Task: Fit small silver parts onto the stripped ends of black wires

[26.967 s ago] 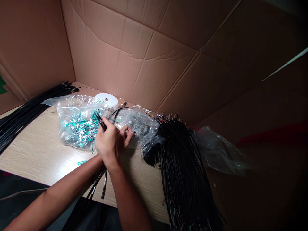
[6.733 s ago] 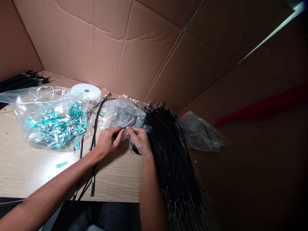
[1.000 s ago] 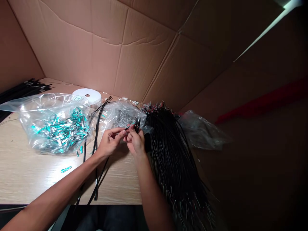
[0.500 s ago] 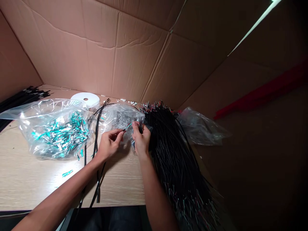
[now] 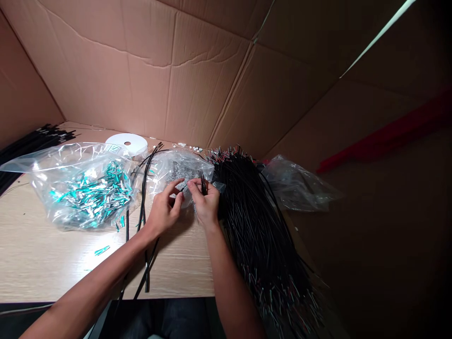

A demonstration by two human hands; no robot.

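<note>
Over the desk (image 5: 183, 273), just in front of a clear bag (image 5: 164, 162) of silvery bits (image 5: 181, 170), the left hand (image 5: 163, 208) has just raised its index finger away from its thumb. The end of a black cable (image 5: 182, 189) shows by that thumb, between the hands; whether that grip has it pinched, I can't tell. The right hand (image 5: 207, 201) is clenched on a small black tool (image 5: 203, 185). The coloured wire stretched between them no longer shows clearly, so the left hold seems to be loosening.

Of the hands (image 5: 207, 205), the right holds a black tool (image 5: 204, 186)
</note>
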